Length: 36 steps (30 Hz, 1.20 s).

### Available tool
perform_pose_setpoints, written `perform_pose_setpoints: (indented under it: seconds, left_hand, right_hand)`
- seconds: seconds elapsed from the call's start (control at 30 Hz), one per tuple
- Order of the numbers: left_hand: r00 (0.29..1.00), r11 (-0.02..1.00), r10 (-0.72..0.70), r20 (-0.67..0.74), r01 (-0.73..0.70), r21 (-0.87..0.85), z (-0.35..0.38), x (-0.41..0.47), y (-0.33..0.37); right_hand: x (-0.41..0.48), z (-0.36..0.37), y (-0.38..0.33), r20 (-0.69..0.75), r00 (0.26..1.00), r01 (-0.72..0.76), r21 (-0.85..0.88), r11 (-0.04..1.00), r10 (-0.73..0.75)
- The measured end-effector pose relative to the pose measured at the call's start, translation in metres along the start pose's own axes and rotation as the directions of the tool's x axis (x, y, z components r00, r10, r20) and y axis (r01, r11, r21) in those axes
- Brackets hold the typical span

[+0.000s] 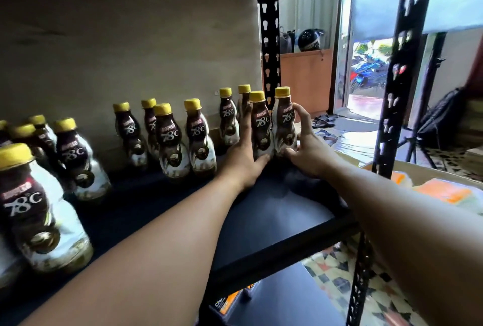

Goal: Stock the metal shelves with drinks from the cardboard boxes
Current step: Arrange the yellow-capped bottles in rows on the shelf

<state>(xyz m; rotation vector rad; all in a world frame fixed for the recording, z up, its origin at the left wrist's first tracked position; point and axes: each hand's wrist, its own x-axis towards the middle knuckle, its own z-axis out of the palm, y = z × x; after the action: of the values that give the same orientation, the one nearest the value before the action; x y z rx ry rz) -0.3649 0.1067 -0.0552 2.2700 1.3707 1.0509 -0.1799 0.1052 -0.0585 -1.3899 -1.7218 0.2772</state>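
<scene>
Several brown coffee bottles with yellow caps stand on the black metal shelf (274,223). Two of them stand side by side at the right end. My left hand (244,153) holds the left bottle of the pair (261,127), with fingers along its left side and thumb under its base. My right hand (304,142) grips the right bottle (283,121), fingertips at its waist and thumb at its base. Both bottles are upright and touch each other.
More bottles stand in loose pairs toward the left, the nearest bottle (34,208) at the front edge. Black perforated shelf posts (270,46) (400,69) rise at the right. An open cardboard box (444,184) with orange packs sits beyond the shelf's right end.
</scene>
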Motion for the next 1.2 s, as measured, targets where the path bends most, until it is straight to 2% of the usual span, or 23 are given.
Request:
perform_pose_setpoints:
  seconds: [0.17,0.53,0.87,1.0,1.2]
  left_hand:
    - [1.0,1.0,0.002,-0.013,-0.003,-0.012,0.005,0.013,-0.008]
    - [0.999,0.993,-0.002,-0.035,-0.003,-0.116,0.006,0.011,-0.014]
    - [0.997,0.999,-0.02,-0.081,0.018,-0.027,0.008,0.012,-0.013]
    - [0.998,1.0,-0.023,-0.057,0.023,0.001,0.008,0.013,-0.013]
    - [0.999,1.0,-0.001,-0.045,0.002,0.022,0.007,0.012,-0.014]
  right_hand:
    - [0.015,0.005,0.015,0.002,1.0,-0.002,-0.014,1.0,0.002]
    - [0.013,0.006,0.025,-0.012,1.0,0.023,0.122,0.992,-0.022]
    - [0.017,0.009,0.027,-0.041,0.999,0.028,0.064,0.998,-0.026]
    - [0.015,0.007,0.024,-0.053,0.999,-0.002,0.017,1.0,0.003]
    - [0.016,0.008,0.026,-0.055,0.998,-0.01,0.038,0.999,0.012]
